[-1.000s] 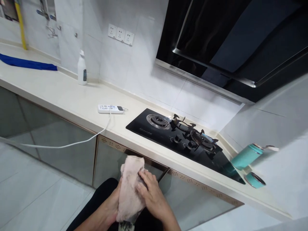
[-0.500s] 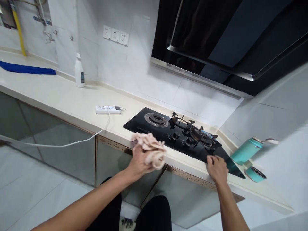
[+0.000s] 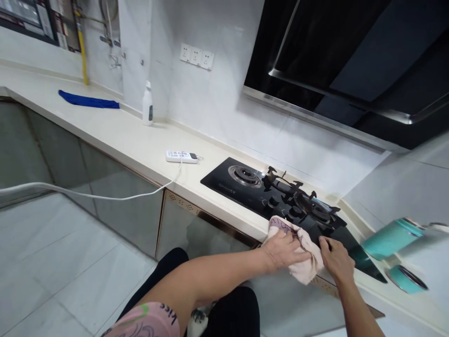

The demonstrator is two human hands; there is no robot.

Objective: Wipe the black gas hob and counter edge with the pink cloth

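My left hand (image 3: 285, 249) lies on a pale pink cloth (image 3: 304, 262) at the front edge of the black glass gas hob (image 3: 351, 236), its fingers pressed down on the cloth. Part of the cloth hangs over the counter edge. My right hand (image 3: 336, 258) rests beside it on the cloth's right side, fingers curled, touching the cloth and the hob's front edge. Two burners (image 3: 245, 174) and dark pan supports (image 3: 308, 206) sit behind the hands, with knobs in front of them.
A cream countertop (image 3: 115, 135) runs left, bearing a white power strip (image 3: 181, 156) with a trailing cable, a white bottle (image 3: 148, 104) and a blue cloth (image 3: 89, 99). A teal flask (image 3: 389, 239) and its cap (image 3: 407, 278) stand right of the hob. A black hood (image 3: 351, 61) hangs above.
My left hand carried the cloth right along the hob's front edge and laid it down. My right hand shifted a little and now touches the cloth. The view swung to the left.
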